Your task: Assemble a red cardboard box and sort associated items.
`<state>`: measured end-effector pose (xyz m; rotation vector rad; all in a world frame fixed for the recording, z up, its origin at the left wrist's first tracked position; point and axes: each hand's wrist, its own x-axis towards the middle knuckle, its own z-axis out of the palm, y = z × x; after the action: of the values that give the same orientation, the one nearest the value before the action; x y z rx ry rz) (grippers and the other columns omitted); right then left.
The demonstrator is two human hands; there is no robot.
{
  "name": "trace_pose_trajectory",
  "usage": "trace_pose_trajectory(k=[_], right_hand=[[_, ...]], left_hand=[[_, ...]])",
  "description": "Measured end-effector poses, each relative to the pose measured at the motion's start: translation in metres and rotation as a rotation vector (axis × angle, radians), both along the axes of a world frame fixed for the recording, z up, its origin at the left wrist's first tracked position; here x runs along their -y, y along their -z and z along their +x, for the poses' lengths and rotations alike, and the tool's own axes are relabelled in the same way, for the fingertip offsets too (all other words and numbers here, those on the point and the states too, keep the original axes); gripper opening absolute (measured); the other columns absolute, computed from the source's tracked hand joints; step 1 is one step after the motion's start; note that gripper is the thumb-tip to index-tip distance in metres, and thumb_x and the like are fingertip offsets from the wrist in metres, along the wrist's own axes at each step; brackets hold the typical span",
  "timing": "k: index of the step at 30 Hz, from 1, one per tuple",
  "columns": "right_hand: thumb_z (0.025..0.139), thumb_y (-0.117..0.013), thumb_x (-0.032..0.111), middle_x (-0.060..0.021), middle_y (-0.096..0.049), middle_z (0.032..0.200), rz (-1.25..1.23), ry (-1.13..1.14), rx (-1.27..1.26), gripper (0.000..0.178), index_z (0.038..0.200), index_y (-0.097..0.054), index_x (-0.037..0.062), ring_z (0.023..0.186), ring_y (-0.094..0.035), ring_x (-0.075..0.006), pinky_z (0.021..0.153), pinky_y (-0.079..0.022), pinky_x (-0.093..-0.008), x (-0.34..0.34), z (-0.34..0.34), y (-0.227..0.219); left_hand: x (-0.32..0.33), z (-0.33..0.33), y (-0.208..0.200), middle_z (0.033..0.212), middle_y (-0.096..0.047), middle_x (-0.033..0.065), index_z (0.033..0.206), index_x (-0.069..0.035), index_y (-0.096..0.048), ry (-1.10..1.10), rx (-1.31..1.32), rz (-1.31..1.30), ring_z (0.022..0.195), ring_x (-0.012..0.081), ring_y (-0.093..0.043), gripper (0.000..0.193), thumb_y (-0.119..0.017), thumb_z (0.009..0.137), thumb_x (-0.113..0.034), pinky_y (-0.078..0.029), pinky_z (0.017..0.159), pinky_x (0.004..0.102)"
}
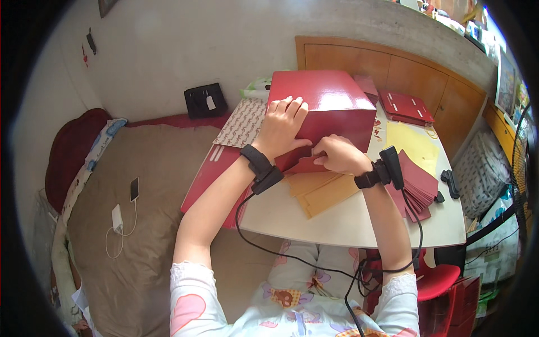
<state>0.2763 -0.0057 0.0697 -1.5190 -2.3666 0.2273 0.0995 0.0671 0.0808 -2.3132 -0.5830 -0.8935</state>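
Pinching a red flap (307, 164) — right hand (339, 154) closed on it, left hand (283, 124) spread over the red box (334, 115), mid-back on the white table (269, 214) | RISK: hard tugging could crease the flap; slack left-hand pressure could let the box skid | AROUND: tan sheets (323, 194) table-front, maroon pieces (416, 182) table-right | OBSTACLE: black cables (238, 218) across table's near edge — might snag

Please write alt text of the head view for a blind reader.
A person's left hand rests on a red box on a white table; the right hand touches a red flap at its front. Red pieces lie fanned nearby.
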Motion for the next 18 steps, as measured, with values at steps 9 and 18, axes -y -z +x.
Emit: trace_pose_trajectory(k=[9, 18], right_hand=[[0.071, -0.067, 0.006, -0.0189, -0.063, 0.074, -0.026, -0.047, -0.051, 0.010, 0.080, -0.068, 0.0013, 0.071, -0.060, -0.0351, 0.065, -0.047, -0.0396, -0.008, 0.004, 0.002], [0.069, -0.070, 0.007, -0.0203, -0.060, 0.069, -0.048, -0.099, -0.001, 0.011, 0.078, -0.067, -0.0002, 0.064, -0.059, -0.0341, 0.061, -0.046, -0.0371, -0.015, 0.006, -0.003]], left_hand=[[0.000, 0.000, 0.001, 0.119, -0.051, 0.0130, 0.117, -0.004, -0.048, 0.000, 0.011, -0.006, 0.112, 0.0310, -0.048, 0.082, -0.080, 0.053, -0.044, -0.037, 0.094, 0.0431], [0.001, 0.002, 0.002, 0.119, -0.051, 0.0128, 0.117, -0.004, -0.048, -0.002, 0.016, -0.001, 0.112, 0.0308, -0.048, 0.082, -0.081, 0.052, -0.042, -0.038, 0.093, 0.0428]])
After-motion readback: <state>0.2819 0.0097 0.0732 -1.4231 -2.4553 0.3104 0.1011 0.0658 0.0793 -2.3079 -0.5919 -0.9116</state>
